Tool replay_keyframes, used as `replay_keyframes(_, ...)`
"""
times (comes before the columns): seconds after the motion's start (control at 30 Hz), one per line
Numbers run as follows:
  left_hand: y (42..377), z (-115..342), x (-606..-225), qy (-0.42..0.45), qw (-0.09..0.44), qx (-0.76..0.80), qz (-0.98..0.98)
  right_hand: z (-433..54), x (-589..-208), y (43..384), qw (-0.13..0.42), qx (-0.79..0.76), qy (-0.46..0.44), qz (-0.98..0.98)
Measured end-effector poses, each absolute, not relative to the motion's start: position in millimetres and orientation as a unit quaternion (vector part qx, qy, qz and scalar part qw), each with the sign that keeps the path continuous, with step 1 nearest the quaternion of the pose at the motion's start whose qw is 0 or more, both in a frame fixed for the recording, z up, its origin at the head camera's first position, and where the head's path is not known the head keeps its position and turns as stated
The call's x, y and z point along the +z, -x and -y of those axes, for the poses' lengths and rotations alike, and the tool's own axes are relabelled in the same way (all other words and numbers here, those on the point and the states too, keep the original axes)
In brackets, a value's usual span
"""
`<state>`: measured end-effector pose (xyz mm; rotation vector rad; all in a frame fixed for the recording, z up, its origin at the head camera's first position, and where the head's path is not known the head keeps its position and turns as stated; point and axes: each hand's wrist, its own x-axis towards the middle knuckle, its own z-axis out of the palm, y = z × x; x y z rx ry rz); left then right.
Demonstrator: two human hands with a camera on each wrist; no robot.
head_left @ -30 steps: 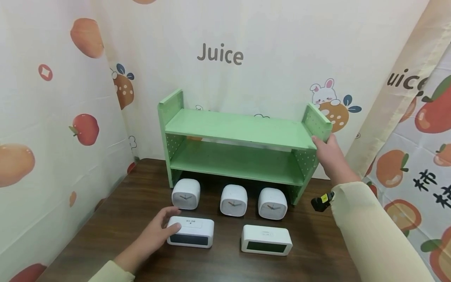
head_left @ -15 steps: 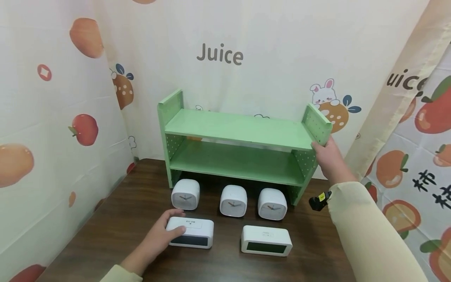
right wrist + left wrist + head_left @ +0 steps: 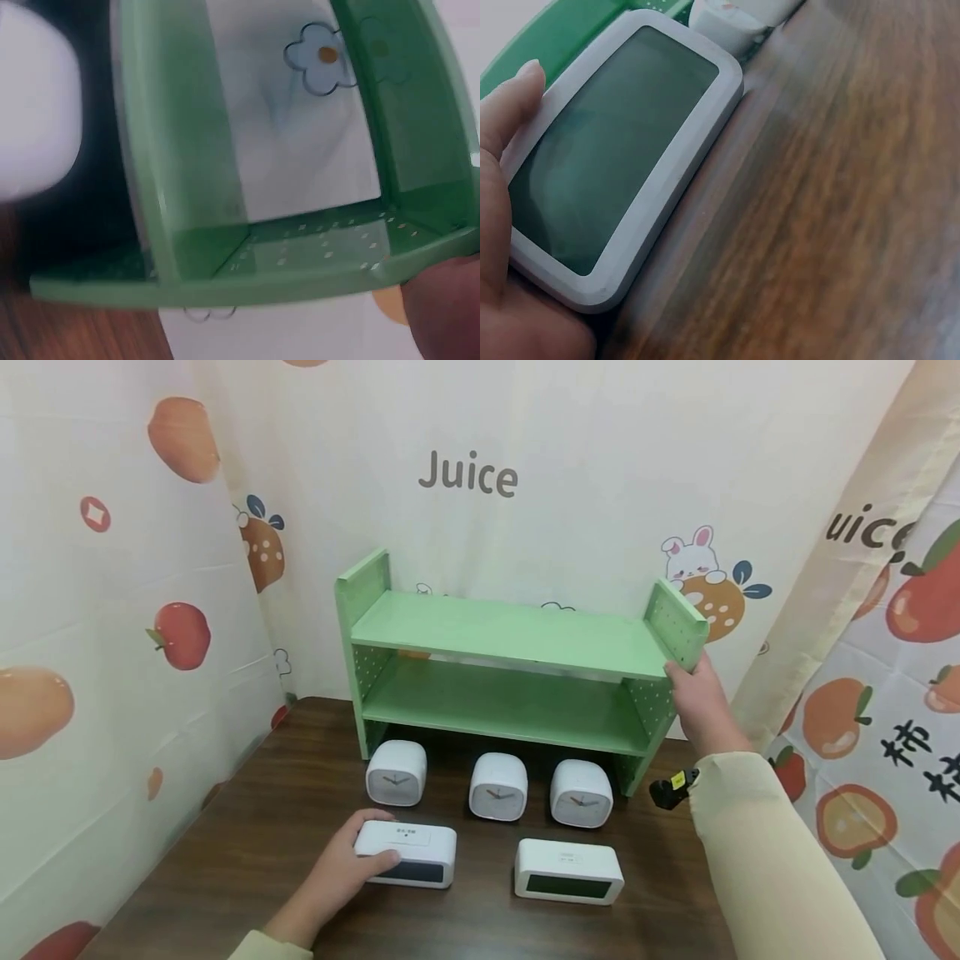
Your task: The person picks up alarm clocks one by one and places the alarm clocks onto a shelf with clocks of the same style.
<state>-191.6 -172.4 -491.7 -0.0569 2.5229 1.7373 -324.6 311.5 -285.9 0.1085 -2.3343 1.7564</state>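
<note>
My left hand (image 3: 333, 868) grips the left end of a white digital alarm clock (image 3: 420, 836), thumb across the front and fingers behind. Up close in the left wrist view, the clock's dark screen (image 3: 619, 150) is blank, and the thumb (image 3: 517, 105) lies along its edge. My right hand (image 3: 701, 702) holds the right side panel of a green two-tier shelf (image 3: 510, 631), thumb toward the front edge. Only a blurred bit of that hand (image 3: 446, 300) shows beside the panel in the right wrist view.
Three rounded white analog clocks stand in a row before the shelf: left (image 3: 396, 772), middle (image 3: 498, 787) and right (image 3: 581, 793). A second white digital clock (image 3: 567, 870) sits right of the held one on the brown wooden table (image 3: 480, 927). Fruit-printed curtains (image 3: 480, 543) surround the table.
My left hand has slid right and closed round the digital clock's left end. My right hand stays on the shelf panel, its forearm shifting slightly left. Clocks and shelf hold their places.
</note>
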Motion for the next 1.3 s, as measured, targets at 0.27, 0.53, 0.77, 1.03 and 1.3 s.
replay_keyframes(0.27, 191, 172, -494, 0.031, 0.029, 0.566, -0.823, -313, -287, 326, 0.099, 0.587, -0.037, 0.803)
replay_keyframes(0.53, 192, 167, -494, 0.027, 0.028, 0.572, -0.819, -318, -286, 325, 0.102, 0.593, -0.058, 0.796)
replay_keyframes(0.77, 191, 167, -485, 0.036, 0.029, 0.573, -0.818, -316, -284, 324, 0.104, 0.592, -0.062, 0.797)
replay_keyframes(1.03, 194, 171, -467, 0.028, 0.03, 0.572, -0.819, -312, -283, 323, 0.111, 0.599, -0.059, 0.791)
replay_keyframes(1.3, 201, 176, -440, 0.019, 0.061, 0.568, -0.821, -312, -286, 323, 0.119, 0.592, -0.058, 0.795)
